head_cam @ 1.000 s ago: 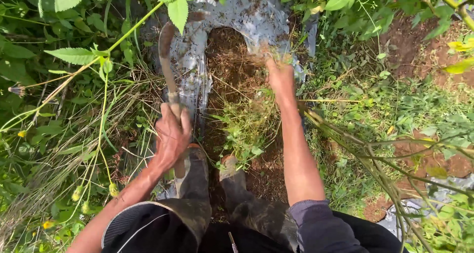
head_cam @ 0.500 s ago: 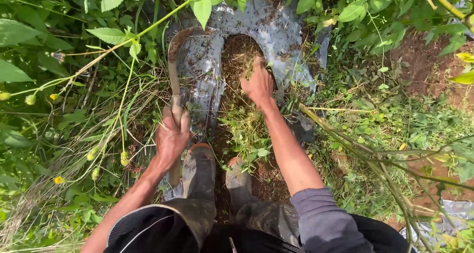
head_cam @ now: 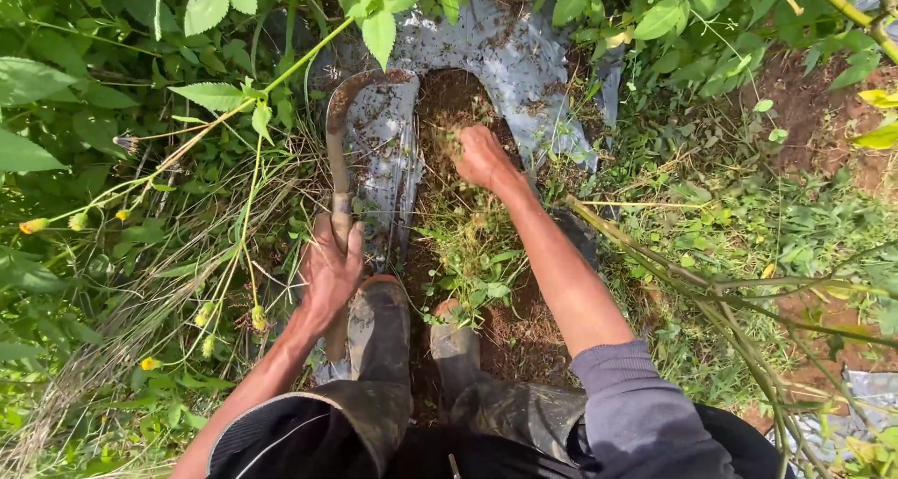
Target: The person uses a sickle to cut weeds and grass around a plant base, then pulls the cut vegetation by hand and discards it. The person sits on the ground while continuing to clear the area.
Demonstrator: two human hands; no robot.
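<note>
Fingers around sickle, blade away.

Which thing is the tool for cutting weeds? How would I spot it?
Find the grey plastic sheet on the ground. On its left side lies the sickle, gripped in the left hand. Unlike the green stems around it, it is brown, with a hooked tip.

The right hand came back from the far edge of the soil opening and settled lower on the weeds. The left hand and its sickle shifted slightly toward the right.
</note>
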